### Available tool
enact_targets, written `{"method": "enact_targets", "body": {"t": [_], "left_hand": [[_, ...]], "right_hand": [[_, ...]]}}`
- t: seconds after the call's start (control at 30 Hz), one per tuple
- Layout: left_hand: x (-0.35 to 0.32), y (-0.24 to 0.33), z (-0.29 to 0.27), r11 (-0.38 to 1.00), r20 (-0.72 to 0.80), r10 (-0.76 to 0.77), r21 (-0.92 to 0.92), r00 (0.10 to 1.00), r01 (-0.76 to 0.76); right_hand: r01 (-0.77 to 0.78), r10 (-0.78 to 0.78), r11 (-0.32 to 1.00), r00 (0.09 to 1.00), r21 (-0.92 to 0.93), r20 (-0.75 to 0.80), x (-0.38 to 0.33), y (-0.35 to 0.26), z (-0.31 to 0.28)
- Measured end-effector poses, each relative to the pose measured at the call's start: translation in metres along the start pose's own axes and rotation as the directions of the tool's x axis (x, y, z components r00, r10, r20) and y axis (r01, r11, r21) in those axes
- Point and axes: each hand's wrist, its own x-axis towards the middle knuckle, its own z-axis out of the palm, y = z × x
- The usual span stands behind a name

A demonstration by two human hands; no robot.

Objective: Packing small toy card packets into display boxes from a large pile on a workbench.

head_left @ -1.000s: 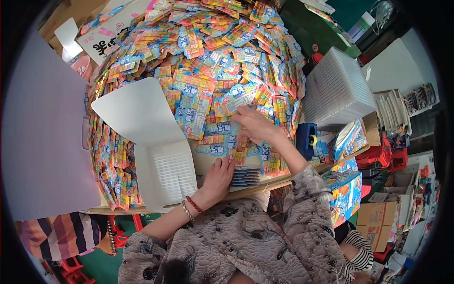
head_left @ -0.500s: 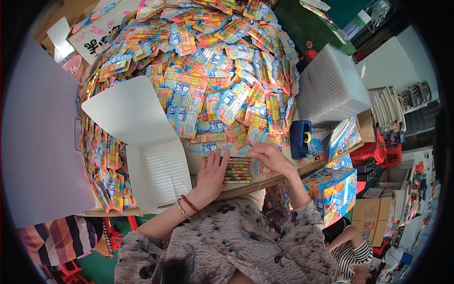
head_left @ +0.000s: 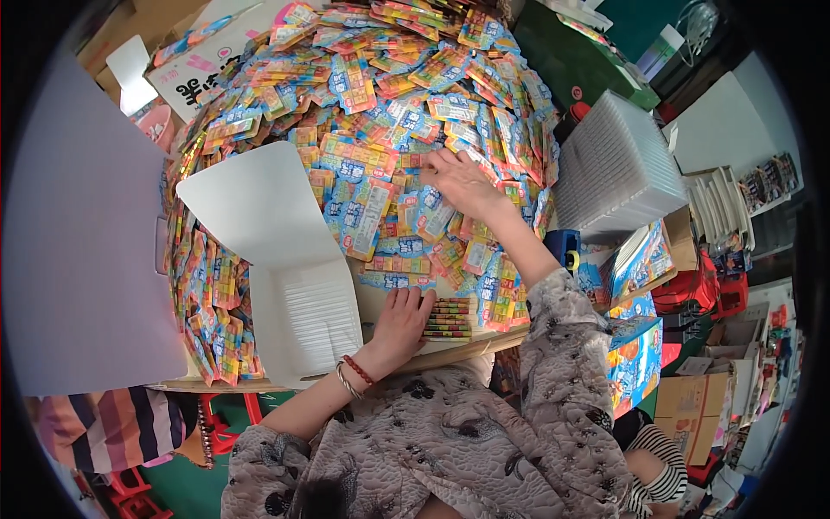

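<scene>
A big heap of colourful flat packets (head_left: 361,216), blue, yellow and orange, covers the table. Near the table's front edge stands a short row of packets on edge (head_left: 450,318), with only their thin edges showing. My left hand (head_left: 400,324) lies along the row's left side, fingers stretched out and touching it. Farther up, my right hand (head_left: 467,186) reaches over the middle of the heap. Its bent fingertips touch packets there, thumb apart from the fingers. Left of my left hand is a white plastic tray with a raised lid (head_left: 304,298), its ribbed inside bare.
A stack of clear plastic trays (head_left: 618,164) stands at the right, with a blue tape dispenser (head_left: 564,248) in front. Printed boxes (head_left: 637,359) sit below the table's right edge. A pale panel (head_left: 82,251) fills the left side. Other people are at lower left and lower right.
My right hand has left the row of packets and moved up and away onto the heap. My left hand has stayed beside the row. The whole view has shifted slightly.
</scene>
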Motion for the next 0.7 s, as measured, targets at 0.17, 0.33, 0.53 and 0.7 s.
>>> {"method": "enact_targets", "body": {"t": [0.17, 0.33, 0.53, 0.7], "left_hand": [[-0.001, 0.000, 0.000, 1.000, 0.025, 0.001, 0.006, 1.000, -0.001], [-0.002, -0.002, 0.001, 1.000, 0.023, -0.003, 0.000, 1.000, 0.003], [-0.004, -0.001, 0.007, 1.000, 0.034, -0.010, -0.016, 0.999, 0.011], [-0.001, 0.001, 0.001, 0.993, -0.025, -0.051, -0.107, 0.998, 0.048]], "right_hand": [[0.122, -0.126, 0.991, 0.989, -0.057, -0.082, -0.026, -0.010, -0.018], [-0.100, 0.082, 0.977, 0.992, 0.191, 0.099, -0.052, -0.012, -0.030], [-0.369, 0.443, 0.700, 0.896, 0.612, 0.032, -0.075, -0.046, -0.010], [-0.415, 0.439, 0.707, 0.892, 0.572, 0.104, -0.079, -0.065, -0.042]]}}
